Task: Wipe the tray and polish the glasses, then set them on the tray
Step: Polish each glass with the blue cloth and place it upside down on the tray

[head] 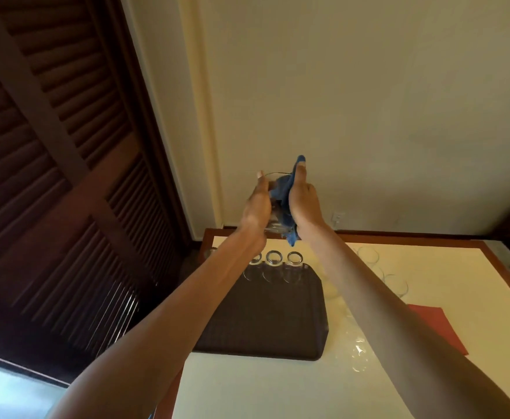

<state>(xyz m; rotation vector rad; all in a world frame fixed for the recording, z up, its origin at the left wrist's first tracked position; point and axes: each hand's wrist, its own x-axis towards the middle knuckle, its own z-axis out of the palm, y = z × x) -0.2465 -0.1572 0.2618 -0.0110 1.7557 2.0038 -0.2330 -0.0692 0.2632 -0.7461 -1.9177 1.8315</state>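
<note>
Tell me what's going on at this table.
A person is polishing a glass, which the left hand holds up above the table while the right hand rubs it with a blue cloth. Below, a row of glasses already stands along the far edge of the dark tray. More glasses wait on the table to the right of the tray.

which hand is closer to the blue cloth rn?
Right. The right hand grips the cloth; the left hand holds the glass beside it.
</note>
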